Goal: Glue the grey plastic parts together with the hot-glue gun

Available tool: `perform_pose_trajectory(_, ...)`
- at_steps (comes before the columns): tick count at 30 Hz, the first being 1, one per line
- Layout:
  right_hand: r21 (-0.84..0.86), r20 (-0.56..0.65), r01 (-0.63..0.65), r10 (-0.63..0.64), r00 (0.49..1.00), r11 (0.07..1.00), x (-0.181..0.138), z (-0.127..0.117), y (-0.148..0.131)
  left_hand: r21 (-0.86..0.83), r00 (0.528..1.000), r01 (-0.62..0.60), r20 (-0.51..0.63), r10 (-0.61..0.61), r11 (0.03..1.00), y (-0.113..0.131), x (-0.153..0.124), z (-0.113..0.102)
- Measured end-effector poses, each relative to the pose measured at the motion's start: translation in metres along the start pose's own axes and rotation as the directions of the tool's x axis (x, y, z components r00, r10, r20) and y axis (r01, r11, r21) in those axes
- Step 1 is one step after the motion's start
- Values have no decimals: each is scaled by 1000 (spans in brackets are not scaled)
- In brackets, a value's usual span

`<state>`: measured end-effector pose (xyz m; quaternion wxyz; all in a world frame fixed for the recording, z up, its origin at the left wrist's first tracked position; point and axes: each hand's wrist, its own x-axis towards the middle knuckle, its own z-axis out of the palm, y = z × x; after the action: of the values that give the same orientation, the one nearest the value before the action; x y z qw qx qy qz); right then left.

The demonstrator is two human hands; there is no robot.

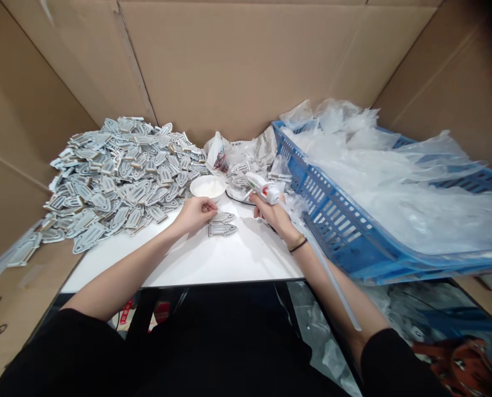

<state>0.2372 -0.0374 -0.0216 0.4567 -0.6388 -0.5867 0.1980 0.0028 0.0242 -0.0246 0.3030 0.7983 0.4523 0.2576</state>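
The person wears a black top (217, 342), plain across the front, which shows below the near edge of the desk (175, 267). Its left sleeve (70, 353) and right sleeve (397, 361) are short and the same black, each ending around the elbow, with the forearms bare beyond. Two thin bands circle the right wrist: a yellowish-tan band (297, 241) and, just beside it toward the elbow, a dark band (299, 247). The left grip (196, 214) and right grip (274, 215) are bare hands. Seams in the cloth are too dark to make out.
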Motion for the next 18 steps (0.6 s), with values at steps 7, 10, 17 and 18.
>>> perform_pose_trajectory(7,-10,8,-13,13,1000,1000,0,-1,-4,21,997,-63,51,61,998,1,0,1)
perform_pose_trajectory(10,-13,10,-12,13,1000,1000,0,-1,-3,148,989,-147,21,145,978,4,-3,3)
perform_pose_trajectory(17,9,8,-3,2,1000,1000,1,2,3,325,956,-286,32,291,902,2,-7,10)
perform_pose_trajectory(18,8,8,-5,5,1000,1000,2,3,4,332,951,-302,40,306,894,2,-8,10)
